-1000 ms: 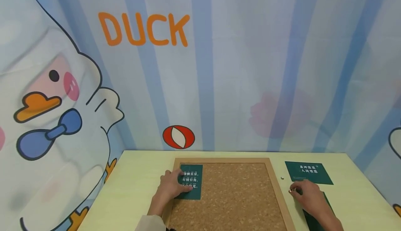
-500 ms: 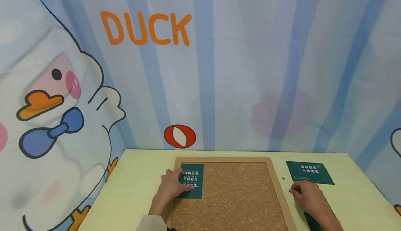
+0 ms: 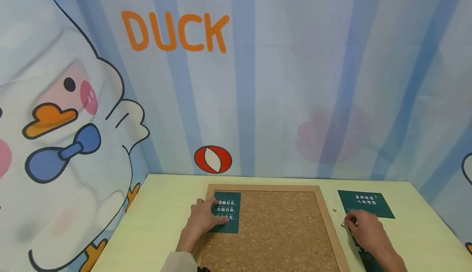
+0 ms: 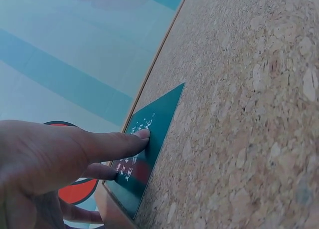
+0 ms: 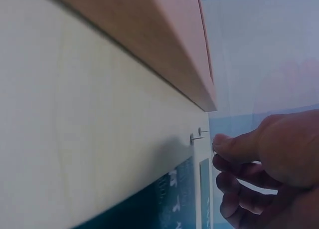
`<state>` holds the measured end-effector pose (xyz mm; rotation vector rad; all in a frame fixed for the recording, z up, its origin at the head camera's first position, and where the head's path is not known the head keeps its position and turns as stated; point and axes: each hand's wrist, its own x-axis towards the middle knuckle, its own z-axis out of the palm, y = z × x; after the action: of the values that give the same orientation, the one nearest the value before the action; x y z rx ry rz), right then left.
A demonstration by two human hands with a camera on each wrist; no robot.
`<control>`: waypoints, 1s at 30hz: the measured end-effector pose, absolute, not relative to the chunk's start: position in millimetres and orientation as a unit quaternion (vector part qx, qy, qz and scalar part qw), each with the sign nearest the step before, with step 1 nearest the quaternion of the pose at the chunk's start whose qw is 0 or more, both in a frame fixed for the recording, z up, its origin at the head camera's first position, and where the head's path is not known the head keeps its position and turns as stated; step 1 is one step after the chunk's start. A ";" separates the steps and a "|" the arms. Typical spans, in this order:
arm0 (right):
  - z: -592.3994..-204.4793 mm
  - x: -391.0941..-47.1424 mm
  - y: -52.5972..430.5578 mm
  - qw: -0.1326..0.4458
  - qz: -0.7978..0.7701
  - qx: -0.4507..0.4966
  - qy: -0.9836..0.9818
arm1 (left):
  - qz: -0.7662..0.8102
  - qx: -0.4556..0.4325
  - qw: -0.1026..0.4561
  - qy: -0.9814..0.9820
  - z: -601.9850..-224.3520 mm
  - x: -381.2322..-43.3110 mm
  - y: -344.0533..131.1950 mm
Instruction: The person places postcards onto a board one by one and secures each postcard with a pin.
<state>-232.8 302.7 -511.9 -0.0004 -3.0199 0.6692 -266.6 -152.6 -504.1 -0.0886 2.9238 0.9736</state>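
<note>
My left hand rests on a dark green card with white characters, at the upper left of a cork board. Its thumb and a fingertip press the card against the cork; the left wrist view shows the thumb lying on the card. My right hand is over the table, right of the board. In the right wrist view its thumb and index finger pinch a small thumbtack, mostly hidden. Two more thumbtacks lie nearby, a nearer one and a farther one, pins sticking up.
A second green card lies at the table's back right. Another green card is partly under my right forearm. The wooden frame edges the board. Behind the pale table hangs a duck-print curtain.
My right fingers have drawn slightly up and away from the nearer thumbtack, which now shows on the table beside them. My left hand keeps its place on the card. The head view has shifted slightly.
</note>
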 end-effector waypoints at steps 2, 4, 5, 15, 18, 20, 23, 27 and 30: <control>-510.1 -234.0 302.1 0.021 0.215 0.003 -0.976 | 0.315 -0.027 0.030 0.948 -502.8 -265.7 -152.6; -508.0 -235.3 301.8 0.019 0.216 0.009 -0.976 | 0.313 -0.026 0.030 0.949 -502.1 -264.9 -152.5; -507.0 -236.0 301.6 0.019 0.216 0.012 -0.976 | 0.313 -0.025 0.031 0.949 -501.9 -264.6 -152.3; -488.6 -242.4 284.2 0.047 0.227 0.040 -0.972 | 0.317 -0.028 0.033 0.947 -500.2 -264.1 -152.6; -480.6 -246.2 276.1 0.056 0.238 0.055 -0.968 | 0.317 -0.029 0.035 0.947 -500.0 -264.0 -152.7; -475.1 -249.5 270.5 0.072 0.242 0.073 -0.965 | 0.317 -0.029 0.034 0.947 -500.0 -264.1 -152.5; -466.6 -255.3 260.7 0.091 0.255 0.096 -0.958 | 0.318 -0.028 0.032 0.947 -500.3 -263.7 -151.9; -457.4 -267.0 242.3 0.087 0.276 0.119 -0.950 | 0.321 -0.027 0.029 0.946 -500.8 -262.6 -151.4; -452.2 -276.9 224.0 0.073 0.286 0.135 -0.946 | 0.322 -0.028 0.028 0.946 -501.2 -262.2 -151.3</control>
<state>-276.9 224.0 -452.2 0.4065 -2.8407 0.8583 -262.2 -151.3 -501.2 -0.0872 2.9194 0.9930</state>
